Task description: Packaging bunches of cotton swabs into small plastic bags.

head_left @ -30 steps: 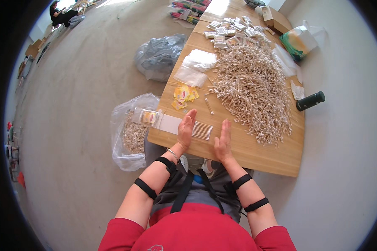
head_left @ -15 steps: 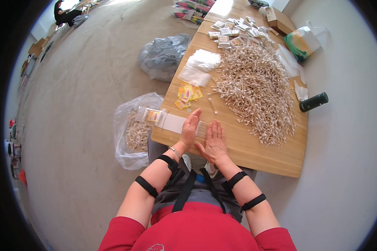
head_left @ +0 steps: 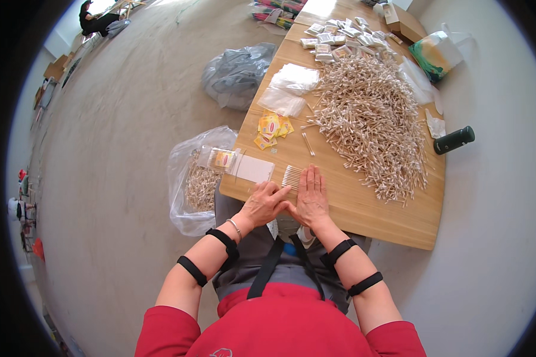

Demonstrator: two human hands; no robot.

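A short row of cotton swabs [head_left: 290,177] lies side by side near the table's front edge. Along its right side rests my right hand [head_left: 312,193], flat with the fingers stretched out. My left hand [head_left: 263,203] is at the row's near ends, index finger reaching to them and the other fingers bent; it holds nothing I can see. Just left of the row lies a white card [head_left: 255,169], partly in a clear sleeve. Beyond it, a filled swab pack [head_left: 223,159] sits at the table's left edge. One loose swab [head_left: 308,144] lies farther back.
A big heap of swabs [head_left: 369,119] covers the table's right half, with packed swabs [head_left: 339,38] behind. Yellow cards [head_left: 271,125] and clear bags [head_left: 295,78] lie left. A dark bottle [head_left: 454,140] is by the wall. A plastic sack [head_left: 199,190] of swabs stands beside the table.
My left hand has moved from the row's left side down to its near ends, uncovering the card and swabs. The right hand remains on the row's right side.
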